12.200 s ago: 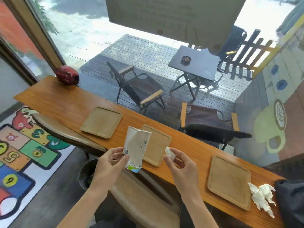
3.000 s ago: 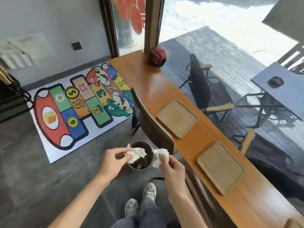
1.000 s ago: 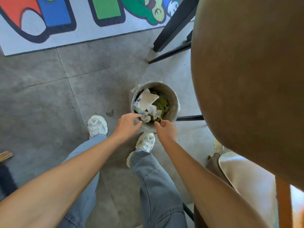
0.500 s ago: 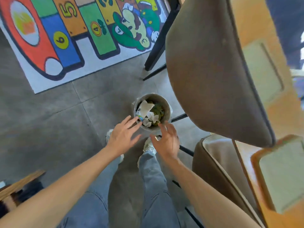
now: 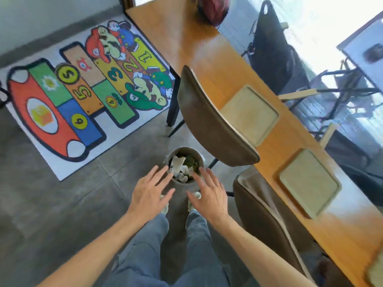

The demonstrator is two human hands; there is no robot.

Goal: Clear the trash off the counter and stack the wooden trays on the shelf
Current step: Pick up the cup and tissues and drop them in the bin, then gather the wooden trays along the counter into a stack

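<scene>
Counter (image 5: 207, 52) had 2 trays (image 5: 248, 112). I saw L hand (image 5: 150, 194) & R hand (image 5: 209, 196) spread, empty, over bin (image 5: 184, 164); could knock it.

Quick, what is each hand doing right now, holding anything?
Left hand: open, fingers spread, empty, near the small round metal trash bin.
Right hand: open, fingers spread, empty, beside the same bin.
</scene>
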